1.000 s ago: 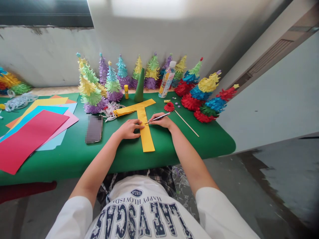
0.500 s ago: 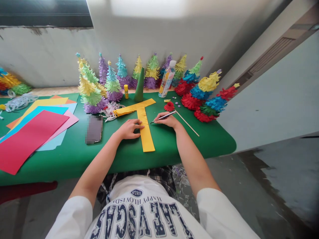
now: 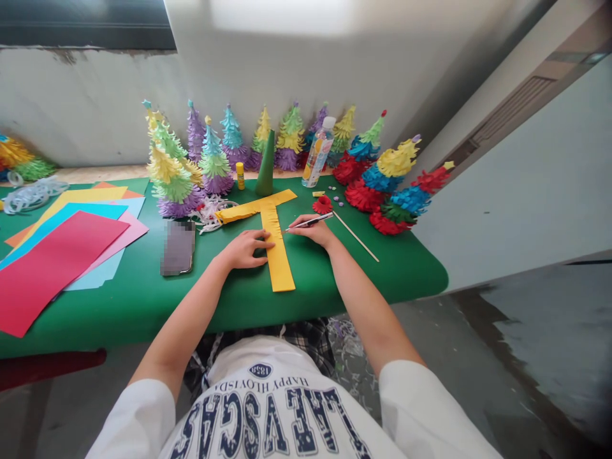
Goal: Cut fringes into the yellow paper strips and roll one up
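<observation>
A yellow paper strip (image 3: 281, 268) lies lengthwise on the green table, with small cuts along the upper part of its right edge. My left hand (image 3: 246, 248) rests on the strip's left side, fingers apart. Beside the right edge, my right hand (image 3: 310, 231) is closed around a slim pen-like tool (image 3: 319, 219), its tip at the paper near the cuts. Across the top lies a second yellow strip (image 3: 248, 209), fringed at its left end. Behind it stands a green paper cone (image 3: 266, 169). A red paper curl (image 3: 322, 204) sits beyond my right hand.
Several fringed paper trees (image 3: 294, 137) line the wall, with a bottle (image 3: 318, 153) and glue stick (image 3: 240, 176) before them. A phone (image 3: 178, 247) and coloured sheets (image 3: 67, 255) lie left. A thin stick (image 3: 356, 236) lies right, near the table edge (image 3: 442, 280).
My right hand has moved slightly left with the tool, whose tip has come up against the strip's edge. My left hand stays on the paper. The whole view has shifted a little.
</observation>
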Demonstrator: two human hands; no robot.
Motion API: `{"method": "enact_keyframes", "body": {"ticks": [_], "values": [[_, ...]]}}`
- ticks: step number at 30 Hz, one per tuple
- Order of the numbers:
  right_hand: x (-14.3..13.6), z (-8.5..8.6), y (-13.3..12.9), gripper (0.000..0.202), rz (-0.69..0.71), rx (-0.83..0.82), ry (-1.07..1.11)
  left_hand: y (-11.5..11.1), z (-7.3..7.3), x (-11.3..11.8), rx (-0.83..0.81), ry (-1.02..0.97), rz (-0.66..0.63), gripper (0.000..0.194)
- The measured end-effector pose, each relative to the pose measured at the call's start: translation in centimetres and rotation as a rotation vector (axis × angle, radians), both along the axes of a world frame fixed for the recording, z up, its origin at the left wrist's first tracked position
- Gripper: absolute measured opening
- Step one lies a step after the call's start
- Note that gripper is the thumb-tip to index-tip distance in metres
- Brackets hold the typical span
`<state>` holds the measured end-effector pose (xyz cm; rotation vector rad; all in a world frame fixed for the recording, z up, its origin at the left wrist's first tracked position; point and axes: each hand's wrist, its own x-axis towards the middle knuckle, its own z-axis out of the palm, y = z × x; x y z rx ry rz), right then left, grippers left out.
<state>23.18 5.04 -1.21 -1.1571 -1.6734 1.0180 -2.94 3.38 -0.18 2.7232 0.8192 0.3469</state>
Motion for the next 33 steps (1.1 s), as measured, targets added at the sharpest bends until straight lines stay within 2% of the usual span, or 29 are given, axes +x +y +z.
{"method": "enact_keyframes", "body": {"ticks": [11, 33], "values": [[-1.1, -0.5, 0.1, 0.032, 0.031, -0.009, -0.02, -0.2, 0.0, 0.3, 0.069, -0.018, -0.013, 0.049], [-1.5, -0.1, -0.1, 0.031, 0.094, -0.056, -0.058, -0.2, 0.1, 0.1, 0.025, 0.039, -0.014, 0.052]]}}
